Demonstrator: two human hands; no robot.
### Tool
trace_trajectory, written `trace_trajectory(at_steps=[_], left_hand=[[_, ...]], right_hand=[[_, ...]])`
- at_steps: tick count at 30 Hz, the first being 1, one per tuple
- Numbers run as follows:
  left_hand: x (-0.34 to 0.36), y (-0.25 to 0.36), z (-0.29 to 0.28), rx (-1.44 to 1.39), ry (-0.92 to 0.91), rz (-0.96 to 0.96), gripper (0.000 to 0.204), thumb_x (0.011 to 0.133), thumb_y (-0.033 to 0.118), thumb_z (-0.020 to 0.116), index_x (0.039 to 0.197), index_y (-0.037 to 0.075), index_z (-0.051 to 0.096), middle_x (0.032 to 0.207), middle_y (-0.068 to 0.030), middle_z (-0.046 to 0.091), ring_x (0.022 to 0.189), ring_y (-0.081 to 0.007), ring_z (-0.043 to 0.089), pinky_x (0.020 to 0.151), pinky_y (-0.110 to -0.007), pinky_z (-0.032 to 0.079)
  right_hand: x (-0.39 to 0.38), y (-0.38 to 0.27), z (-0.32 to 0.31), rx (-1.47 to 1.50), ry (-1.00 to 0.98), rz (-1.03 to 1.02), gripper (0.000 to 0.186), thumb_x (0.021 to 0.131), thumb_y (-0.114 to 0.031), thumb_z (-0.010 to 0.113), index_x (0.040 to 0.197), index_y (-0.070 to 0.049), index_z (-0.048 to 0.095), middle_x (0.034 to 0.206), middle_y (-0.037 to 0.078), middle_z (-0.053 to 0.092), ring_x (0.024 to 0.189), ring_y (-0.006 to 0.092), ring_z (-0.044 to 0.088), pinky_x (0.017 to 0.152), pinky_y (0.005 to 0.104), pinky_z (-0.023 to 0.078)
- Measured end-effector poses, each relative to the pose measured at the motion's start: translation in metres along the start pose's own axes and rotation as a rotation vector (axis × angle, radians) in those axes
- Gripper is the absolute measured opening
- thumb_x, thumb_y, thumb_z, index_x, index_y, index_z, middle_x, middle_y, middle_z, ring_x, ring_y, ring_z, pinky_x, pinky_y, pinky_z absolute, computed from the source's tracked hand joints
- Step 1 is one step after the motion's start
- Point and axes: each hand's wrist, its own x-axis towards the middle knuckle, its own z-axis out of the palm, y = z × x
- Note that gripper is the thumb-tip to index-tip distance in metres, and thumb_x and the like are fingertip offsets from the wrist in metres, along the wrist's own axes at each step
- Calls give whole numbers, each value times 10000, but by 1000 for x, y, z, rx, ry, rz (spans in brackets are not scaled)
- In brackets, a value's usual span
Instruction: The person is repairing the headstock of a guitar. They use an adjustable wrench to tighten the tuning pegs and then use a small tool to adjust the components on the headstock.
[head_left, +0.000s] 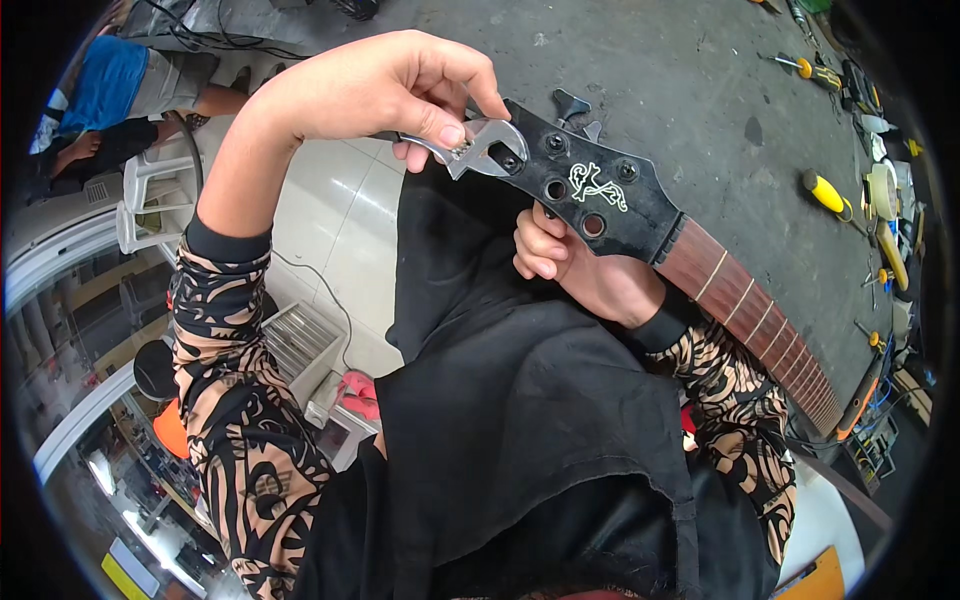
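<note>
My left hand is closed around a silver adjustable wrench, thumb near its adjusting screw. The wrench's jaws sit around a tuner post at the tip of a black guitar headstock. Two more posts stand along the far edge, where black tuning keys stick out. Open holes show along the near edge, beside a pale vine-like inlay. Below that edge my right hand curls its fingers against the underside of the headstock; its grip is partly hidden. The fretted neck runs toward the lower right.
A grey worktop lies beyond the headstock. Along its right side are a yellow-handled tool, screwdrivers and a tape roll. White plastic stools stand at left, with another person at upper left.
</note>
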Motion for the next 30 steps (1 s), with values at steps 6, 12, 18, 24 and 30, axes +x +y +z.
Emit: trace_trajectory(at_steps=[6, 12, 18, 24, 30], left_hand=[[4, 10, -2, 202, 35, 22, 326, 986, 83, 807, 1306, 30, 777, 955, -4, 694, 819, -82, 676, 705, -253, 602], [4, 16, -4, 420, 43, 191, 355, 928, 34, 805, 1283, 34, 797, 952, -8, 629, 851, -132, 645, 786, -310, 564], [17, 47, -13, 497, -165, 185, 313, 993, 27, 772, 1305, 11, 771, 1115, -99, 718, 1039, -262, 709, 929, -367, 574], [10, 34, -8, 440, -55, 91, 353, 977, 43, 792, 1329, 40, 769, 1064, -90, 656, 1016, -238, 661, 921, -355, 545], [5, 19, -6, 457, 9, 184, 355, 955, 17, 803, 1308, 57, 794, 1036, -44, 555, 1011, -211, 573, 916, -332, 481]], right_hand=[[1, -2, 1, -23, 7, 28, 332, 1100, -400, 549, 863, -194, 442, 753, -42, 372, 711, 136, 460, 812, 340, 403], [3, -3, -2, 0, -58, 35, 349, 1102, -411, 533, 844, -203, 422, 734, -46, 361, 689, 131, 436, 800, 333, 387], [4, -3, -8, 60, -92, 81, 319, 1107, -386, 549, 875, -186, 460, 756, -41, 384, 714, 136, 474, 814, 343, 410], [7, -7, -2, 28, -77, 92, 342, 1091, -411, 559, 853, -196, 444, 730, -39, 378, 696, 139, 462, 812, 338, 396], [7, -7, -1, 14, -42, 121, 383, 1084, -441, 529, 806, -212, 396, 693, -46, 350, 662, 132, 426, 790, 325, 366]])
